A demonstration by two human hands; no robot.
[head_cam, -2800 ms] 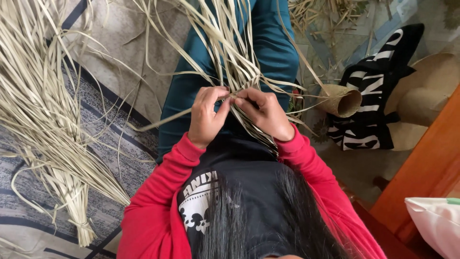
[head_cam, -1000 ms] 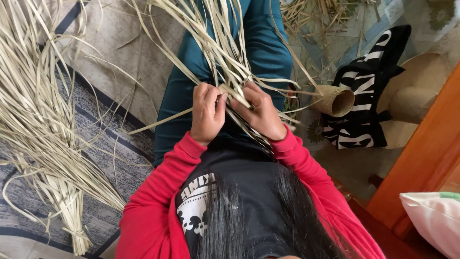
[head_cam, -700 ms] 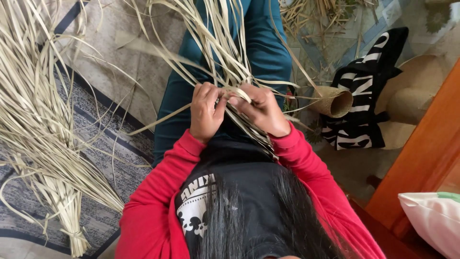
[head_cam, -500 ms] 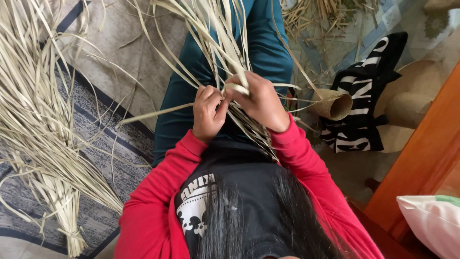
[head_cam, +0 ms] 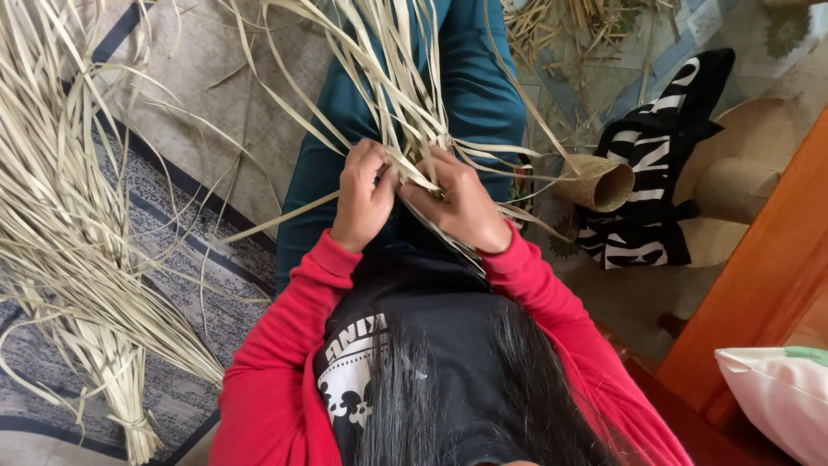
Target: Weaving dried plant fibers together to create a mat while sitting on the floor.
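Long pale dried leaf strips [head_cam: 388,78] fan out over my lap, across my teal trousers [head_cam: 470,95]. My left hand [head_cam: 362,194] pinches some of these strips between thumb and fingers. My right hand [head_cam: 461,203] grips the strips right beside it, fingers curled around them. The two hands nearly touch where the strips cross. My red sleeves [head_cam: 285,345] and dark hair fill the bottom of the view.
A big tied bundle of the same pale strips [head_cam: 69,242] lies on the patterned rug at the left. A small woven tube [head_cam: 599,183] lies to the right, next to a black-and-white bag [head_cam: 655,181]. A wooden furniture edge [head_cam: 759,285] and a pillow [head_cam: 776,388] are at the lower right.
My hands have shifted slightly on the strips, the right thumb folding a strip down; the view drifted a little. The bundle and bag have not moved.
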